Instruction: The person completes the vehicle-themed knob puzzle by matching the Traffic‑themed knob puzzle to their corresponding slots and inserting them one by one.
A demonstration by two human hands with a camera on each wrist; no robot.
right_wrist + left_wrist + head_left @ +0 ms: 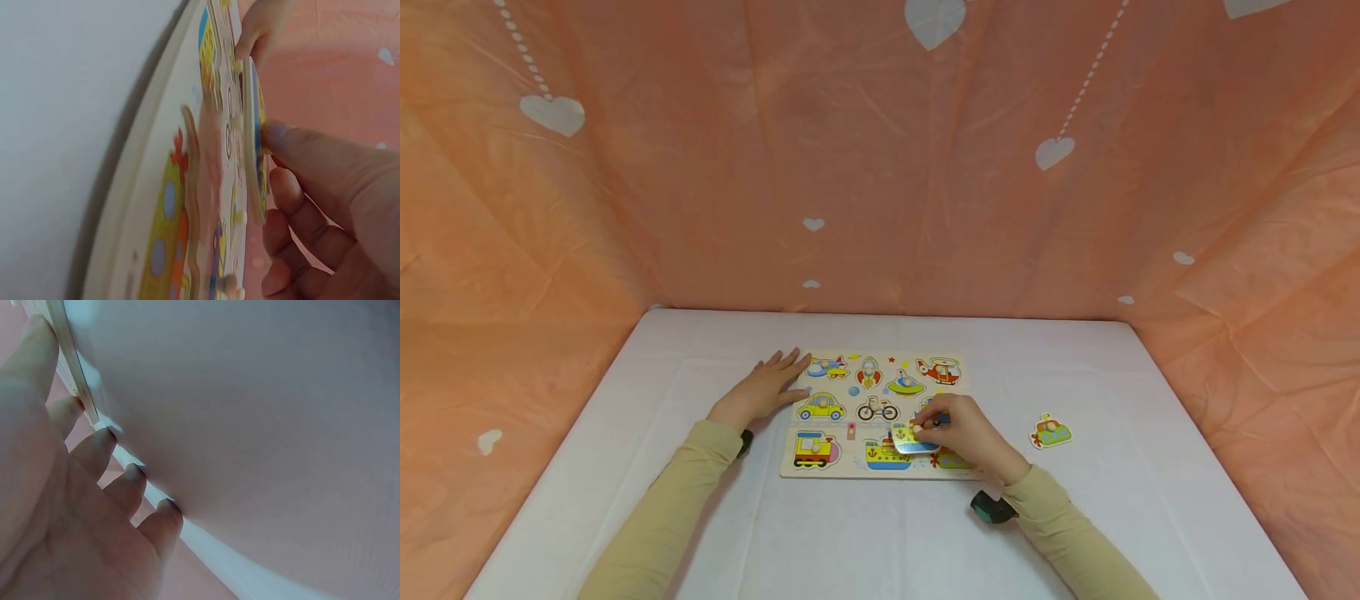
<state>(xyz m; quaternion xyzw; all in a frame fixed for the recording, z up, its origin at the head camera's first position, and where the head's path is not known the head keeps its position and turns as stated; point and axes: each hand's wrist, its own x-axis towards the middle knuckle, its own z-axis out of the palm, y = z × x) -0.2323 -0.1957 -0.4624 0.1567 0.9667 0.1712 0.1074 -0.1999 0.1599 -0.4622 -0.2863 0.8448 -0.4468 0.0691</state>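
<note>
A wooden knob puzzle board (850, 460) with vehicle pictures lies on the white table. My right hand (966, 429) pinches a ship puzzle piece (912, 443) by its knob, above the lower part of the board. In the right wrist view the ship piece (253, 156) is raised off the board, thumb and fingertips at its printed side. Just left of it is the printed ship slot (883, 460). My left hand (758, 395) lies with spread fingers at the board's left edge. Thumb and index finger touch that edge in the left wrist view (75, 369).
A loose submarine piece (1051, 432) lies on the table right of the board. Train (808, 450), car (821, 407), bicycle (877, 409) and helicopter (940, 372) pieces sit in the board. An orange curtain (880, 208) with white hearts surrounds the table's back and sides.
</note>
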